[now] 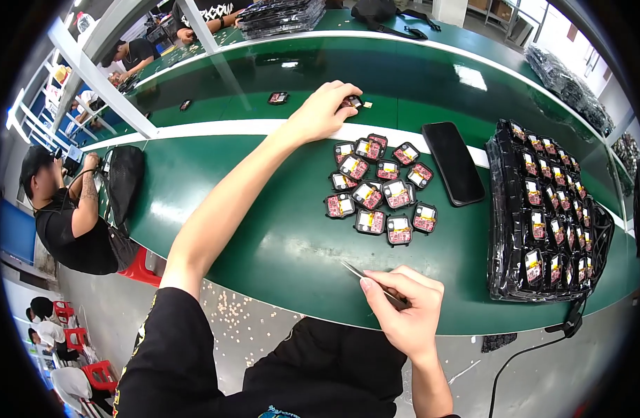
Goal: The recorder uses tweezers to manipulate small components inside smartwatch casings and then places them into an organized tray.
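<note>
Left hand (318, 115): my fingers curl over a small black-rimmed unit (353, 102) on the green strip (421, 104) beyond the white rail (250, 127); partly hidden, so whether they grip it I can't tell.
Right hand (412, 306): my fingers pinch metal tweezers (353, 269) over the worktop (285, 244).
Loose units (387, 170): clustered between my hands, beside the black phone (452, 164).

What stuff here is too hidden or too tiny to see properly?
All in the head view:
- Part of the small gadget: hidden by the left hand.
- Part of the tweezers: covered by the right hand.
- Scattered pale bits: too small to name.
- Black cable: its far end is cut off by the lower edge.
</note>
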Demonstrator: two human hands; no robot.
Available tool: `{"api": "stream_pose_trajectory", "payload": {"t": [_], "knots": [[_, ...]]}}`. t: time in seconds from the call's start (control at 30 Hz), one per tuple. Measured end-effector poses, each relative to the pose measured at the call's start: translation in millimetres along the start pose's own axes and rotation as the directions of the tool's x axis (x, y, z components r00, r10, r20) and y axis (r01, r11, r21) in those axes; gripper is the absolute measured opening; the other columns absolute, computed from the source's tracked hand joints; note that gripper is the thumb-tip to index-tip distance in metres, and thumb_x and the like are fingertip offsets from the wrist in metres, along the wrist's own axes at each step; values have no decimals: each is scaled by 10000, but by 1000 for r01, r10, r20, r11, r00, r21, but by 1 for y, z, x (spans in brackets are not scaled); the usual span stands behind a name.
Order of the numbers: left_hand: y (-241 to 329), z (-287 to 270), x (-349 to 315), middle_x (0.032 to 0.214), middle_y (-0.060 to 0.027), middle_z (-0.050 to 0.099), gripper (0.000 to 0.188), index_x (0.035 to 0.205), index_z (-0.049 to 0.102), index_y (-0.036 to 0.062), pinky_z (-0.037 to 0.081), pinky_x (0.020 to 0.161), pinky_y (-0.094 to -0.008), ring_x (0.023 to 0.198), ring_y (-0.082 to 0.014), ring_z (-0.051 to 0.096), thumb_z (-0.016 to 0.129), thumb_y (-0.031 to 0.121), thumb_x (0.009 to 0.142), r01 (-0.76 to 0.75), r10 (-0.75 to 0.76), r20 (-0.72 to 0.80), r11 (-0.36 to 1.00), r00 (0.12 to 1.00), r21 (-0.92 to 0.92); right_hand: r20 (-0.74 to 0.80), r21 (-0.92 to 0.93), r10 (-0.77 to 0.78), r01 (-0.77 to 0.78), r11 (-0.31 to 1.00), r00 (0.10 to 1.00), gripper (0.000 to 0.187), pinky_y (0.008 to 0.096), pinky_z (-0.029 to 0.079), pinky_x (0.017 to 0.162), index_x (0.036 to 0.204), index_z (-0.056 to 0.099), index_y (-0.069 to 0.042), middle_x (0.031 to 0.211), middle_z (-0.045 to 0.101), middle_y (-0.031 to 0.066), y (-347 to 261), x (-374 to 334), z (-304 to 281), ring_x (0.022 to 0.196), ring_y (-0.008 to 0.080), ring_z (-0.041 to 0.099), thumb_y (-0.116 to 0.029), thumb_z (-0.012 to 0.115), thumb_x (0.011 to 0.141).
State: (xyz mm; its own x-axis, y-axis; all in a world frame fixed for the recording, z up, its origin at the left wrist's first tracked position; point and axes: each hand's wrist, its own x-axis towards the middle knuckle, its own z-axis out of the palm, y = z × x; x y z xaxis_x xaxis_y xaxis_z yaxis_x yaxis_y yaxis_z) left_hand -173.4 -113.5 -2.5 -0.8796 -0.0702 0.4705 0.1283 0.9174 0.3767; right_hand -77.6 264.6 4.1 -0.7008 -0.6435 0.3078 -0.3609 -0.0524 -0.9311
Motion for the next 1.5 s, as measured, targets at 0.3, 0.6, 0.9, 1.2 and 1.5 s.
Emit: {"api": "stream_pose_trajectory", "payload": {"t": [0.3, 0.6, 0.9, 1.2, 1.5], "knots": [[70, -79, -149, 1361, -86, 688, 283, 1264, 793, 100, 505, 1071, -408, 1205, -291, 632, 788, 104, 981, 96, -87, 252, 995, 964, -23, 24, -41, 17, -16, 999, 1000, 157, 222, 359, 477, 1053, 844, 36, 722, 695, 27, 2, 1, 4, 542, 26, 536, 38, 844, 896], [90, -131, -206, 1287, -105, 608, 619, 1411, 740, 112, 539, 919, -378, 1037, -261, 647, 945, 243, 841, 215, -215, 288, 976, 933, 32, 12, -137, 78, -76, 988, 997, 140, 243, 346, 506, 1031, 845, 42, 710, 673, 26, 0, 5, 9, 563, 40, 531, 45, 847, 892], [88, -121, -227, 1144, -65, 636, 520, 1346, 737, 55, 483, 790, -348, 799, -180, 503, 884, 75, 847, 291, -259, 223, 948, 940, -126, 11, -154, 105, -102, 983, 994, 121, 234, 341, 525, 1026, 842, 36, 722, 668, 18, 2, 2, 9, 588, 34, 523, 36, 846, 905], [141, -78, -214, 1007, -44, 734, 555, 1296, 776, 49, 415, 842, -357, 853, -209, 626, 940, 275, 816, 98, 8, 333, 949, 943, -299, 72, -34, 82, -80, 996, 994, 157, 211, 315, 500, 1006, 846, 41, 717, 680, 15, 4, 5, 3, 559, 19, 522, 84, 852, 856], [143, -68, -209, 946, -87, 761, 658, 1199, 828, -3, 376, 825, -356, 841, -224, 671, 941, 435, 720, 146, -37, 363, 949, 931, -277, 164, -191, 43, -11, 982, 985, 148, 239, 284, 501, 949, 834, 30, 694, 649, 13, 7, 11, 13, 549, 42, 483, 106, 828, 823]]}}
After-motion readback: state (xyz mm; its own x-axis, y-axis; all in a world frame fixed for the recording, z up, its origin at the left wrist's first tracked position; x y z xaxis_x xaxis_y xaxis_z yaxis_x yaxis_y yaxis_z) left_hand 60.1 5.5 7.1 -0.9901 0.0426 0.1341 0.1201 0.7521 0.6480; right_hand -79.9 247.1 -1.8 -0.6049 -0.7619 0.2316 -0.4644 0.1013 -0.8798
